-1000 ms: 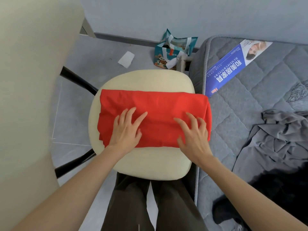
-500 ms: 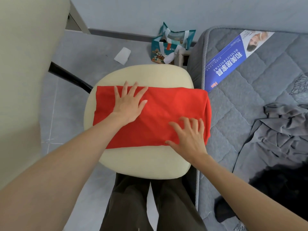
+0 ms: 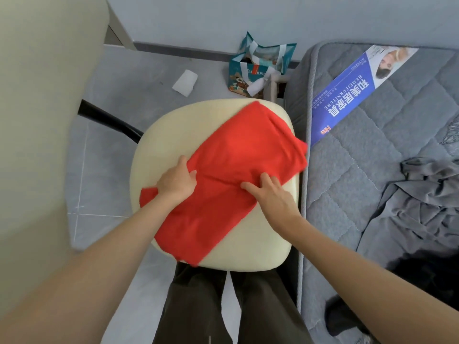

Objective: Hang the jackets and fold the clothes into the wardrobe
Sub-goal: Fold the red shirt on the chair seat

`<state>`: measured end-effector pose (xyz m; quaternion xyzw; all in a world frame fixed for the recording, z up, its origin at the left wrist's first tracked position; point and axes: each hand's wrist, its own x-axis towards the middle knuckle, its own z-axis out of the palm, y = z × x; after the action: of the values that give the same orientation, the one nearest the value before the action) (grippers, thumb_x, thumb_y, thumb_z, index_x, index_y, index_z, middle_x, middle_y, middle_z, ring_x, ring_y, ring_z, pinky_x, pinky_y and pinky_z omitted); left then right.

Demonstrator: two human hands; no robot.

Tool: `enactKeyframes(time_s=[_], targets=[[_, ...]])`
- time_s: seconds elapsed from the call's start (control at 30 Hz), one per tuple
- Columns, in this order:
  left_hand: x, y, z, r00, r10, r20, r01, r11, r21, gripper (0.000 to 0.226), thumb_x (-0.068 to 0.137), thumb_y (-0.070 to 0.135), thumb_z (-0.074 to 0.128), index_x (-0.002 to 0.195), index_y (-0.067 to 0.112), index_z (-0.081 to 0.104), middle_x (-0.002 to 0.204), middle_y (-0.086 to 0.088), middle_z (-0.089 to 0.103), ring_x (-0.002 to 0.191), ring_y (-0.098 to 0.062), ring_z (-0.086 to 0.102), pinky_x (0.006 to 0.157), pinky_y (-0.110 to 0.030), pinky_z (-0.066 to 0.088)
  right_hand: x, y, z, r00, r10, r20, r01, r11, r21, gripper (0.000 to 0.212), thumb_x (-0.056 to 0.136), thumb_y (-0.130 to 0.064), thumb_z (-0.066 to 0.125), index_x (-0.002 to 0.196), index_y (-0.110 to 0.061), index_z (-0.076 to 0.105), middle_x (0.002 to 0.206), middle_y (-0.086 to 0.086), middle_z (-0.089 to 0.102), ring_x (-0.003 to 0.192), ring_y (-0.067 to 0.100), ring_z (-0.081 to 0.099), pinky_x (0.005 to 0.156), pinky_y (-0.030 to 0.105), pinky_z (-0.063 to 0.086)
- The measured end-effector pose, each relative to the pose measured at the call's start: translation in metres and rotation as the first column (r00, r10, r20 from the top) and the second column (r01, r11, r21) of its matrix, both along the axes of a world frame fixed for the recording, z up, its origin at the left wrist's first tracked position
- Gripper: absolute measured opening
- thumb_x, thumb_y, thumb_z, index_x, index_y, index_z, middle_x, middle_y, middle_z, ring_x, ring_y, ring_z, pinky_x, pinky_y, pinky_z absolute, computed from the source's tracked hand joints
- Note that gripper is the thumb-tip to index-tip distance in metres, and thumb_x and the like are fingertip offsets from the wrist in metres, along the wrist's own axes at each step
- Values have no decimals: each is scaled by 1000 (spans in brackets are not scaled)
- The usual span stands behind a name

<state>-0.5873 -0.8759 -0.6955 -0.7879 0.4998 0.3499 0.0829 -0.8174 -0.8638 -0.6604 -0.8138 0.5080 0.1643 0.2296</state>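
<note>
Left hand (image 3: 175, 183) grips the folded red garment (image 3: 238, 155) at its 9 o'clock edge, thumb on top. Right hand (image 3: 273, 194) presses it with bent fingers held together, perhaps pinching. The garment lies diagonally on the cream chair seat (image 3: 178, 130); a teal gift bag (image 3: 258, 68) sits at 12 o'clock.

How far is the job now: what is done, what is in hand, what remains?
Done: the red garment lies folded in a strip on the chair seat. In hand: the left hand and the right hand both grip it. Remaining: grey clothes and a black garment lie unfolded on the mattress; nothing stored shows.
</note>
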Motion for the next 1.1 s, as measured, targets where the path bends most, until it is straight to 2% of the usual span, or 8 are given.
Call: enactKeyframes(time_s=[0.13,0.23,0.37,0.43,0.57,0.73,0.9,1.1], targets=[[3,25,2,936,302,-179,-271,946,179,42,89,32,59,123,9,46,121,-13,60,111,-32,57,90,-36,45,5,-39,-1,951,-187,246,193,981,0,43,87,1,45,118,-23,63,123,8,41,118,25,38,81,31,41],[-8,22,5,809,490,-325,-494,866,75,49,80,24,70,118,8,44,115,-10,61,105,-27,60,88,-34,47,14,-48,-3,746,-519,418,569,823,6,34,83,-3,50,114,-16,58,121,8,45,113,25,42,86,31,39],[-16,6,5,646,644,-410,-685,726,60,59,76,31,77,122,5,51,120,-11,62,107,-25,62,95,-39,49,15,-45,-11,474,-850,232,814,523,252,56,84,-35,69,123,-5,41,122,12,48,117,30,43,101,38,35],[-18,5,2,636,653,-413,-677,728,108,57,77,37,76,121,5,56,119,-11,64,108,-25,62,95,-40,49,16,-44,-14,388,-915,110,833,399,384,66,79,-47,72,122,-5,45,123,10,52,119,29,48,101,43,41],[-24,9,3,609,616,-500,-614,765,195,39,87,37,67,116,11,67,112,-7,69,103,-21,65,94,-36,50,25,-38,-18,454,-885,105,764,447,466,56,75,-44,76,112,-3,63,117,14,60,112,31,56,94,46,49],[-18,8,22,487,655,-578,-650,714,261,33,89,35,65,115,14,66,101,0,68,86,-13,65,76,-24,49,17,-44,-2,143,-986,84,639,157,753,34,73,-17,79,103,-14,64,106,5,71,89,17,69,74,28,56],[-11,-21,72,257,631,-732,-741,615,270,27,86,26,70,111,18,65,104,2,70,84,-6,67,61,-13,52,11,-78,45,31,-975,222,508,207,836,50,71,-7,79,118,-9,63,110,6,71,101,22,68,90,37,54],[-3,-75,141,317,394,-863,-746,665,29,44,80,11,75,120,17,58,110,2,68,96,-9,65,80,-21,51,16,-135,123,34,-889,456,417,427,802,45,73,7,71,112,-12,62,103,6,71,96,19,66,93,36,52]])
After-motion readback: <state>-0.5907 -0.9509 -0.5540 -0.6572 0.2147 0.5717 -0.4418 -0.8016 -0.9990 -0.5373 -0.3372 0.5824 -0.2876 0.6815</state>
